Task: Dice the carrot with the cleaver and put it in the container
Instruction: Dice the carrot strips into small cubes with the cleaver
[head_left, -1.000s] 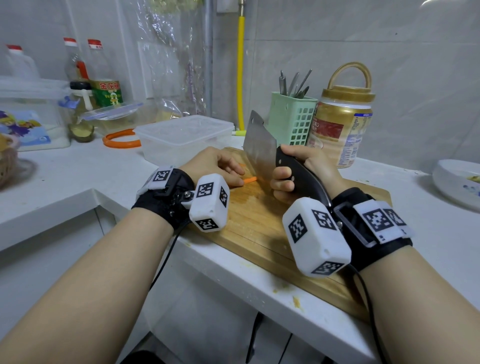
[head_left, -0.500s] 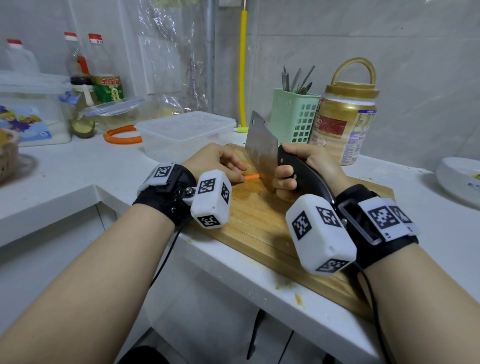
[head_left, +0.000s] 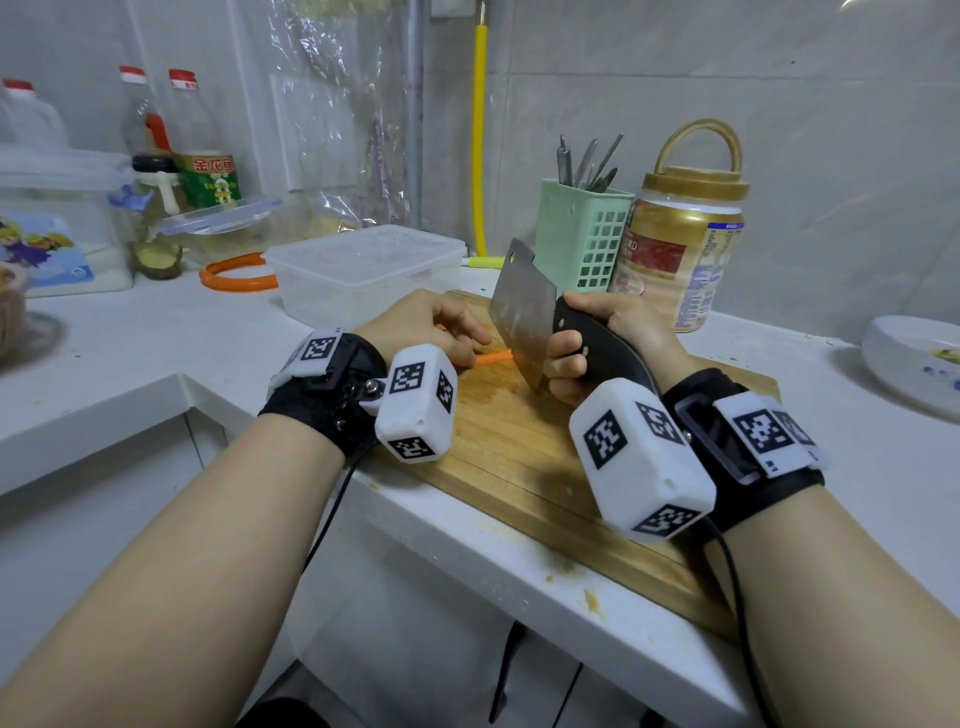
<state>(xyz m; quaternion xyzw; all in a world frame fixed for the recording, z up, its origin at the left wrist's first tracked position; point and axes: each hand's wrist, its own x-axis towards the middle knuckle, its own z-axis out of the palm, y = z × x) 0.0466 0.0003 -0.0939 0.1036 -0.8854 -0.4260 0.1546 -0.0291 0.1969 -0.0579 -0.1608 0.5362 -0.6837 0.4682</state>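
A thin orange carrot strip (head_left: 493, 357) lies on the wooden cutting board (head_left: 519, 467). My left hand (head_left: 421, 325) holds it down with curled fingers, covering most of it. My right hand (head_left: 608, 338) grips the black handle of the steel cleaver (head_left: 519, 312). The blade stands upright with its edge on the board at the strip's exposed right end. A clear plastic container (head_left: 363, 270) sits just behind my left hand, with nothing visible inside.
A green utensil basket (head_left: 582, 234) and a gold-lidded jar (head_left: 680, 249) stand behind the board. Oil bottles (head_left: 202, 150), an orange ring (head_left: 234, 278) and a plastic box (head_left: 57, 223) crowd the back left. A white bowl (head_left: 914, 358) sits at the right. The counter edge runs under the board.
The scene has shifted slightly as my head moved. The cleaver and both hands stay in nearly the same place at the carrot strip.
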